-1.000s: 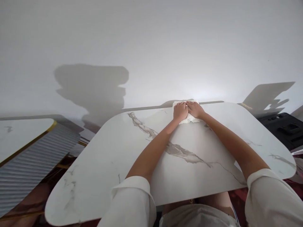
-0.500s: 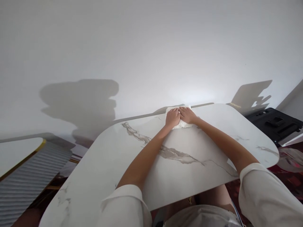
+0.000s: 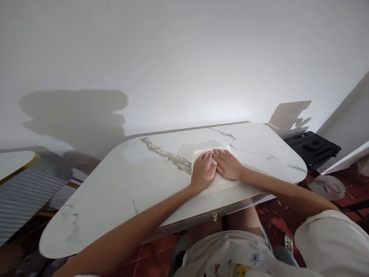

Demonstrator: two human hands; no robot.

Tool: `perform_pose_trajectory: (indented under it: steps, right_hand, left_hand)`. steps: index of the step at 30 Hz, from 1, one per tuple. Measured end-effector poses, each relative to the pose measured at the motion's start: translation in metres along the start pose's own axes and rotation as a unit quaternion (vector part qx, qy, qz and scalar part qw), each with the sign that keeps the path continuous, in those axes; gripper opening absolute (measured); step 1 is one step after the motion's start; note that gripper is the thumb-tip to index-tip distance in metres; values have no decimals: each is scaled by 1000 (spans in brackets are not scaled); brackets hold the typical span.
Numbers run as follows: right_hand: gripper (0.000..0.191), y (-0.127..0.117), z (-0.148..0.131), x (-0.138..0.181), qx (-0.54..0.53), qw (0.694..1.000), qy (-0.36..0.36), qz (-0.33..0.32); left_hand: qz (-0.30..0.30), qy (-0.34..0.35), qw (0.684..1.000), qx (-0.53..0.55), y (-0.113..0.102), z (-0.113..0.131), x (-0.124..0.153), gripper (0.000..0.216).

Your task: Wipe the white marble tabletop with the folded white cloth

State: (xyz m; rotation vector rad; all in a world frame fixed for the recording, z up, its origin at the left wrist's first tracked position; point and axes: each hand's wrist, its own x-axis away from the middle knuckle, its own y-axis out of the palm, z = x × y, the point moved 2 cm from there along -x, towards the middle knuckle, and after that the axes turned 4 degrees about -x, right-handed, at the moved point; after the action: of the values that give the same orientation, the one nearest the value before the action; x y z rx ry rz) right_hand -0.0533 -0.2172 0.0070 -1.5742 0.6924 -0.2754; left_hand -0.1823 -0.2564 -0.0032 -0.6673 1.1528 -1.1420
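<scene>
A white cloth (image 3: 221,185) lies spread on a white marble-patterned table (image 3: 115,188), close to its near edge. Pressed flat on the cloth is my left hand (image 3: 203,171), fingers pointing away from me. My right hand (image 3: 229,165) rests flat beside it, its fingertips meeting those of the left. Both palms cover the middle of the cloth, so that part is hidden.
Behind the table stands a plain wall (image 3: 184,69) with shadows on it. A black case (image 3: 314,149) is at the right, a clear plastic bag (image 3: 327,186) below it. A ribbed cabinet (image 3: 31,192) stands at left. A small gold key (image 3: 215,217) shows at the table's front.
Both hands have slid the cloth from the table's far edge back toward me. The cloth now shows more of its surface, and the view has shifted slightly right.
</scene>
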Motion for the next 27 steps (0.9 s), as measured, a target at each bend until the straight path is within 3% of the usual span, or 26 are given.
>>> perform_pose_trajectory:
  steps: [6, 12, 18, 23, 27]
  right_hand:
    - [56, -23, 5, 64, -3, 999, -46, -14]
    - [50, -33, 46, 83, 52, 999, 3, 11]
    - [50, -18, 110, 26, 10, 995, 95, 16]
    - [49, -11, 149, -40, 12, 990, 138, 29]
    - [48, -5, 172, -84, 23, 991, 127, 43]
  left_hand:
    - [-66, -65, 991, 99, 17, 41, 32, 59]
    - [-125, -89, 981, 121, 42, 79, 3, 56]
    - [-67, -86, 990, 89, 48, 81, -75, 39]
    - [-32, -32, 999, 29, 55, 52, -138, 32]
    - [-10, -6, 1000, -29, 64, 28, -178, 30]
